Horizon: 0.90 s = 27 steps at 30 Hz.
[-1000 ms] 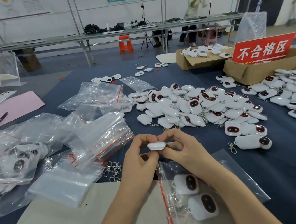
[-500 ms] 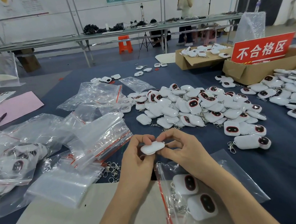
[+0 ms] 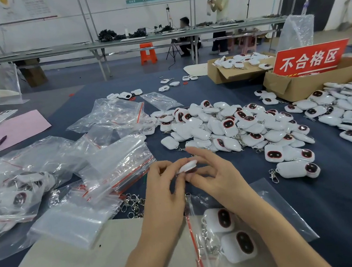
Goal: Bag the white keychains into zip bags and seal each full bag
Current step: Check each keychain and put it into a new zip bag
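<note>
In the head view, the left hand (image 3: 162, 193) and right hand (image 3: 212, 178) meet above the near edge of the blue worktop (image 3: 347, 200). Between their fingertips they hold one white keychain (image 3: 186, 166), tilted. The left hand pinches it with curled fingers. The right hand seems to pinch its other end, though its index finger stretches out above.

At 6 o'clock from the hands an open zip bag (image 3: 281, 209) lies flat, holding two bagged keychains (image 3: 221, 219). The loose keychain pile (image 3: 225, 126) spreads at 1 o'clock. A stack of empty bags (image 3: 116, 165) lies at 10 o'clock, with filled bags (image 3: 11, 195) farther out at 9. Metal clasps (image 3: 133, 204) lie just left of the left wrist. At 2 o'clock a cardboard box (image 3: 294, 86) carries a red sign (image 3: 310, 59).
</note>
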Tool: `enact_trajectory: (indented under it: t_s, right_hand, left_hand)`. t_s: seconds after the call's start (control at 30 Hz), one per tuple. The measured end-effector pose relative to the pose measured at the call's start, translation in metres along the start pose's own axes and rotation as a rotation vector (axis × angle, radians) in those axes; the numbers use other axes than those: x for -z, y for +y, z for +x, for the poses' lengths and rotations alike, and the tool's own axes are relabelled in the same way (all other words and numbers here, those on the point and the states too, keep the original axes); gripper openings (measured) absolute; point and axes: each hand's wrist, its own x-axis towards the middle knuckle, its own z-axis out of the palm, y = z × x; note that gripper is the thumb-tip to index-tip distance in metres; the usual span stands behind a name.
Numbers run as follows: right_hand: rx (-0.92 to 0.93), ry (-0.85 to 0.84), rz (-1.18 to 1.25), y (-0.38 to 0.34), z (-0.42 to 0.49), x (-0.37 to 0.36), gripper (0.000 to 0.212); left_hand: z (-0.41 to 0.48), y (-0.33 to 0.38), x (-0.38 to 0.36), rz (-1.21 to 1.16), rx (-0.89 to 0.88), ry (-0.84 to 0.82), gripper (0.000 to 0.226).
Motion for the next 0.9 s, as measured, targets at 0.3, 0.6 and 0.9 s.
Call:
enact_trajectory:
  t_s: [0.3,0.6,0.9]
  right_hand:
    - [-0.037,0.021,0.274,-0.0084,-0.0034,0.0048,0.017]
    - [-0.076,-0.047,0.275,-0.0083,-0.0044,0.0072,0.026]
    - [-0.112,-0.044,0.332,-0.0036,-0.0036,0.0059,0.023]
  left_hand:
    - [-0.0025,0.0043,0.0005,-0.021,-0.069,0.081,0.050]
    - [0.0020,0.0002,-0.0004,-0.222,0.126,0.098,0.030]
    - [0.0005,0.0029,0.0015,-0.243,0.139,0.111,0.025]
